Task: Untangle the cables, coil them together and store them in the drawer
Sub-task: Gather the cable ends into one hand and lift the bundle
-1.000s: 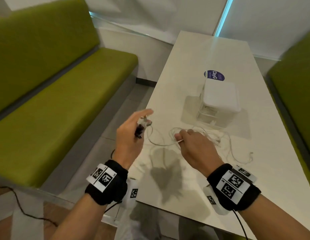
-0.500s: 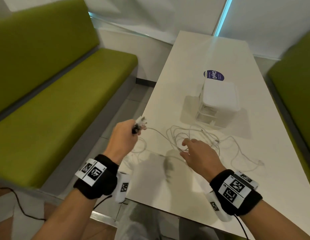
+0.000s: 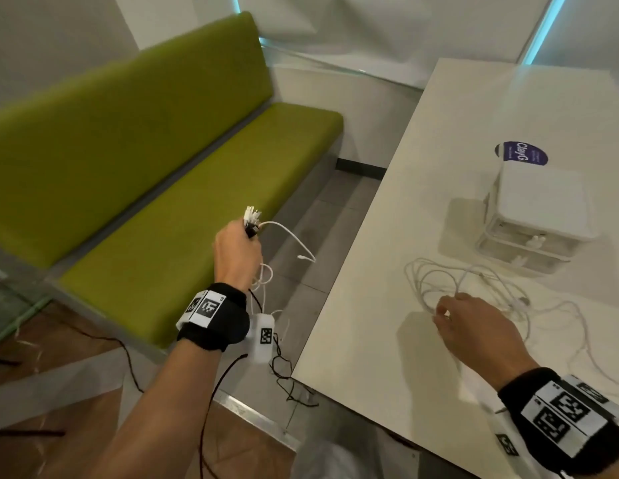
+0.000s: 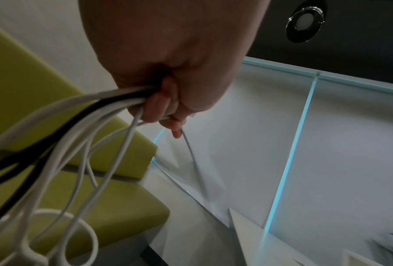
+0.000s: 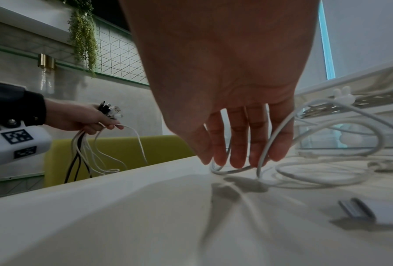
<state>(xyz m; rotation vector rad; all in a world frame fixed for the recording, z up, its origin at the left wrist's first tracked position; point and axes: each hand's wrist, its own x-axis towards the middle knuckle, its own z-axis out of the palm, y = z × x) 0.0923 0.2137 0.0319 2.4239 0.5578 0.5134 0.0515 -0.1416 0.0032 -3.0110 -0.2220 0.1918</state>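
In the right wrist view, left hand (image 5: 86,117) grips plugs (image 5: 110,109).

Café or office lounge booth: green upholstered bench (image 3: 169,188) along the white surface (image 3: 439,202), round branded sticker (image 3: 521,153) on it, trailing wall plant (image 5: 82,32), wire grid panel (image 5: 120,57), tiled floor (image 3: 301,264).

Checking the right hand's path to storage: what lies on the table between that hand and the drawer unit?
Only loose white cable loops between right hand and drawer unit, per head view.
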